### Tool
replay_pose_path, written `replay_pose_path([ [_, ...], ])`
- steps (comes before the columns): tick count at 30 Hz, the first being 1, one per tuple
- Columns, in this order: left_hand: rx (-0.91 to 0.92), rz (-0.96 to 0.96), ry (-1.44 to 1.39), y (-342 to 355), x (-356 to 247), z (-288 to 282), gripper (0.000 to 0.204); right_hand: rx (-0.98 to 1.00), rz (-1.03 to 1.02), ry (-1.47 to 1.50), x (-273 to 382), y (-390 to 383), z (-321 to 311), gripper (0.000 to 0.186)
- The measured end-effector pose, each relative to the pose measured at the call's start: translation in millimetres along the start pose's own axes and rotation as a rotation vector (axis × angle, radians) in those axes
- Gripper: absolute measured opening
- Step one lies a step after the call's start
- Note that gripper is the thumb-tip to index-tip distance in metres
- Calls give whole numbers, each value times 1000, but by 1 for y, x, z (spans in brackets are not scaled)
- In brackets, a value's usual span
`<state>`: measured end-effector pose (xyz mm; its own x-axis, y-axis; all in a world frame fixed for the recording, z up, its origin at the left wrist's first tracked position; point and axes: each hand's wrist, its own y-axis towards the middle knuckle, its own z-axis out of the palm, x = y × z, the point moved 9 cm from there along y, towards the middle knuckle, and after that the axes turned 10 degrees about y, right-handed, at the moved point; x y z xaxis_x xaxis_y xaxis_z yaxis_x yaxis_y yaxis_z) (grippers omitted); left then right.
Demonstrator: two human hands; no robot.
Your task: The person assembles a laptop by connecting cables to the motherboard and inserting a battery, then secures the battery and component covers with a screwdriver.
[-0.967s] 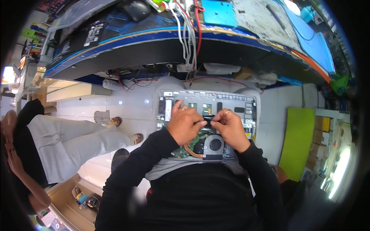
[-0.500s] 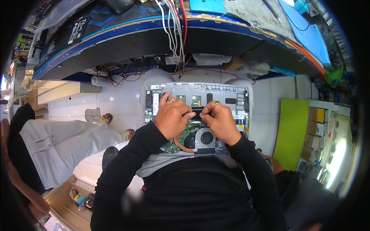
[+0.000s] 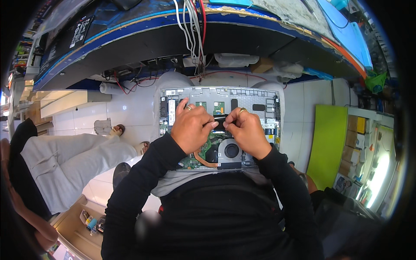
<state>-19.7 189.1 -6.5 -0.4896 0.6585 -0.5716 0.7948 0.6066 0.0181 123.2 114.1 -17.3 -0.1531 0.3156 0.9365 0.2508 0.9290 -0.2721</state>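
Observation:
An opened laptop base (image 3: 251,93) lies across my lap, its inside facing up. It shows a green circuit board (image 3: 189,163), a round cooling fan (image 3: 231,150) and a copper heat pipe (image 3: 203,161). Over the middle of the board, my left hand (image 3: 192,127) pinches the left edge of a small black sheet-like piece (image 3: 219,122). My right hand (image 3: 248,131) pinches the same piece at its right edge, thumb and forefinger together. The fingers partly cover the piece, and I cannot make out whether it is attached underneath.
Ahead stands a workbench with a blue edge (image 3: 143,28); white and red cables (image 3: 190,30) hang from it. A person in light grey trousers (image 3: 82,164) is at the left, above an open drawer (image 3: 78,227). A green panel (image 3: 323,147) stands at the right.
The black piece now shows a broader face between my hands, where it looked thinner and more edge-on before. The laptop sits slightly higher and further left in view; both hands keep their pinch.

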Motion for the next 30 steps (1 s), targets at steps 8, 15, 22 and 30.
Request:
replay_pose_path([
  [8, 23, -9, 11, 0, 1, 1, 11, 3, 24, -2, 4, 0, 1, 4],
  [15, 15, 5, 16, 0, 0, 1, 11, -5, -35, -28, 4, -1, 0, 4],
  [22, 0, 17, 33, 0, -1, 0, 10, 7, 13, -49, 6, 0, 1, 3],
  [30, 3, 13, 23, 0, -2, -1, 10, 5, 5, -49, 7, 0, 0, 4],
])
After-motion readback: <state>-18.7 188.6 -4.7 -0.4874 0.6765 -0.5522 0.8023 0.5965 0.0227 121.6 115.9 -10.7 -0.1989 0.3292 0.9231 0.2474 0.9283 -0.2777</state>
